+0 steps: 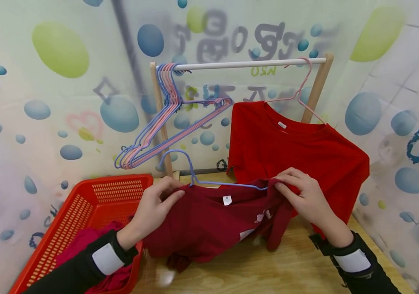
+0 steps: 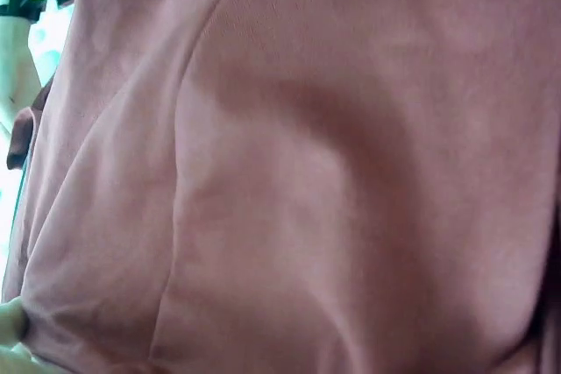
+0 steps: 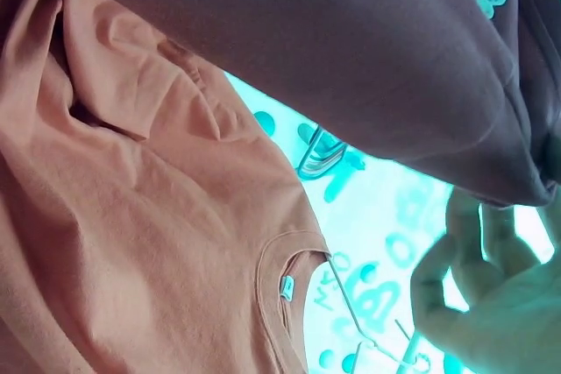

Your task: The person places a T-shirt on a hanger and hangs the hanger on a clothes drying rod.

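A dark red shirt [image 1: 202, 228] with a white neck label hangs between my two hands above the table. Inside its neckline sits a blue hanger [image 1: 228, 184], its hook sticking up at the left. My left hand [image 1: 156, 206] pinches the left shoulder beside the hook. At the other shoulder, my right hand [image 1: 303, 194] pinches the cloth near the hanger's right end. The left wrist view is filled mostly by the shirt's cloth [image 2: 351, 172]. In the right wrist view, the right hand [image 3: 491, 295] is at the edge of the dark cloth [image 3: 351, 59].
A bright red shirt [image 1: 305, 151] hangs on a pink hanger [image 1: 297, 96] at the right of the rack's white rail [image 1: 246, 64]. Several blue and pink hangers [image 1: 169, 118] hang at its left end. A red basket [image 1: 84, 196] with dark pink clothing [image 1: 95, 237] stands at left.
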`<state>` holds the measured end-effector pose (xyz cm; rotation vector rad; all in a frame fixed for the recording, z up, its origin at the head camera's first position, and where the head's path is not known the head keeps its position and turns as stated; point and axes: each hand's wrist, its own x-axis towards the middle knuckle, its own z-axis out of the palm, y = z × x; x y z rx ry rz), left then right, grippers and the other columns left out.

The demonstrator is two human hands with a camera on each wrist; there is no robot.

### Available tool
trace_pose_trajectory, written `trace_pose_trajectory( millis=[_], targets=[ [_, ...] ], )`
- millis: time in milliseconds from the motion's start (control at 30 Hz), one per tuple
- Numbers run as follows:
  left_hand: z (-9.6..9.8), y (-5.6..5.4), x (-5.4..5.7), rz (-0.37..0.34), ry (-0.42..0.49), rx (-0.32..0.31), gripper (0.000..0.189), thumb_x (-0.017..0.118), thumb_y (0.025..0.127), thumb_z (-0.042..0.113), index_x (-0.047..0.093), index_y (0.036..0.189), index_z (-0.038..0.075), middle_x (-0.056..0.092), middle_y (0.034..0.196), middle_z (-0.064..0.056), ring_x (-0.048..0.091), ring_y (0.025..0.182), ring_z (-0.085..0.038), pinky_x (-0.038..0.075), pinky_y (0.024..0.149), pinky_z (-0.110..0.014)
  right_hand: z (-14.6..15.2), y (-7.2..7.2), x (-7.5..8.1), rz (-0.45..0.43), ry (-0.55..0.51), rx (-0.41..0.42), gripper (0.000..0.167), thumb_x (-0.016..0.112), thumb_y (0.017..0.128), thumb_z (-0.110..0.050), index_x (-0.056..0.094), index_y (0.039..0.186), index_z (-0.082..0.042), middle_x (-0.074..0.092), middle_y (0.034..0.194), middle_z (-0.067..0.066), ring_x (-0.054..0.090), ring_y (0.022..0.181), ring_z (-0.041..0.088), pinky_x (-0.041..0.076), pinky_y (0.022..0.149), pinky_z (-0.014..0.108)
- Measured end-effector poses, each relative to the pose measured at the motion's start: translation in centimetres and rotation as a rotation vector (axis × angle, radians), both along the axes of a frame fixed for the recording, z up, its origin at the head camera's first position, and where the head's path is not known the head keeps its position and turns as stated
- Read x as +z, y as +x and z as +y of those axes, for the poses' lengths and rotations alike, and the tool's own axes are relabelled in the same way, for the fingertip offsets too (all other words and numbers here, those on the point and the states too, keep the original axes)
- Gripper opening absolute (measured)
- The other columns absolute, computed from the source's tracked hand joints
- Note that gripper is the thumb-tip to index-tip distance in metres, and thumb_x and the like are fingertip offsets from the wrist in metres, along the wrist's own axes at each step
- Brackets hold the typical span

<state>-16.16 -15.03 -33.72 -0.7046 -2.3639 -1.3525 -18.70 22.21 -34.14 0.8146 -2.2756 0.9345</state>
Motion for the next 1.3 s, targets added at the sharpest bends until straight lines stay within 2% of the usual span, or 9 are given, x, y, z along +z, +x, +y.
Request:
trace_pose_trajectory(
  millis=[167,333,500,600,833,933,1067,1200,1300],
  targets=[
    [0.5,0.8,0.8,-0.027,0.023,0.024,0.011,0.063,0.089,0.007,0.066,0.099,0.012,0.064,0.083,-0.001,0.051,0.065,-0.013,0.043,0.058,-0.024,-0.4,0.5,-0.2,-0.038,0.004,0.069,0.028,0.066,0.085,0.000,0.071,0.103,-0.020,0.066,0.089,-0.005,0.052,0.077,-0.001,0.041,0.064,0.014],
    [1.4,1.8,1.8,0.027,0.035,0.038,0.010,0.064,0.088,0.001,0.066,0.096,0.007,0.064,0.081,-0.005,0.050,0.063,-0.013,0.043,0.057,-0.025,-1.2,0.6,-0.5,-0.023,0.002,0.077,0.027,0.068,0.083,0.000,0.072,0.101,-0.019,0.068,0.088,-0.005,0.055,0.077,-0.001,0.042,0.064,0.014],
    [1.6,1.0,0.4,0.068,0.016,0.057,0.011,0.065,0.088,0.005,0.067,0.095,0.013,0.064,0.084,0.002,0.052,0.066,-0.009,0.045,0.058,-0.024,-2.3,0.8,-0.9,-0.009,0.057,0.065,0.028,0.070,0.082,-0.001,0.073,0.103,-0.019,0.068,0.092,-0.009,0.058,0.079,0.001,0.045,0.066,0.014],
    [1.6,0.7,-0.3,0.057,0.013,0.072,0.012,0.066,0.088,0.007,0.067,0.095,0.015,0.064,0.084,0.003,0.052,0.066,-0.010,0.045,0.059,-0.024,-3.0,0.9,-1.0,0.000,0.069,0.068,0.030,0.071,0.081,-0.002,0.072,0.106,-0.019,0.069,0.093,-0.008,0.059,0.078,0.002,0.046,0.066,0.013],
    [2.5,2.2,1.9,0.037,0.012,0.074,0.011,0.064,0.087,-0.001,0.066,0.094,0.005,0.065,0.084,-0.005,0.053,0.067,-0.012,0.045,0.060,-0.025,-4.3,1.0,-1.1,0.020,0.066,0.083,0.034,0.070,0.083,-0.005,0.070,0.113,-0.022,0.068,0.090,-0.010,0.045,0.064,-0.001,0.036,0.056,0.012],
    [2.6,2.5,2.2,0.034,0.011,0.076,0.010,0.063,0.087,-0.002,0.066,0.095,0.005,0.065,0.084,-0.006,0.053,0.068,-0.012,0.045,0.060,-0.025,-4.5,0.9,-1.1,0.037,0.065,0.078,0.037,0.071,0.083,-0.005,0.070,0.115,-0.022,0.067,0.087,-0.011,0.041,0.063,0.000,0.034,0.054,0.012],
    [2.4,1.9,1.3,0.021,0.025,0.080,0.011,0.063,0.088,0.000,0.066,0.095,0.007,0.065,0.084,-0.004,0.053,0.068,-0.012,0.045,0.060,-0.025,-4.8,1.0,-1.0,0.059,0.079,0.036,0.037,0.072,0.082,-0.007,0.070,0.115,-0.024,0.066,0.086,-0.012,0.043,0.065,0.000,0.034,0.057,0.013],
    [2.1,0.8,-0.1,0.027,0.035,0.068,0.012,0.064,0.089,0.005,0.067,0.097,0.013,0.065,0.087,0.001,0.055,0.069,-0.011,0.046,0.061,-0.025,-5.1,1.2,-0.7,0.065,0.085,0.009,0.037,0.072,0.082,-0.008,0.069,0.115,-0.025,0.066,0.086,-0.012,0.043,0.066,0.001,0.035,0.058,0.014],
    [2.1,0.6,-0.4,0.049,0.044,0.049,0.011,0.064,0.090,0.011,0.067,0.099,0.017,0.065,0.089,0.004,0.054,0.071,-0.010,0.046,0.062,-0.025,-5.3,1.1,-0.5,0.079,0.080,0.008,0.038,0.072,0.082,-0.007,0.070,0.115,-0.024,0.066,0.086,-0.012,0.042,0.065,0.001,0.034,0.058,0.014]
  ],
)
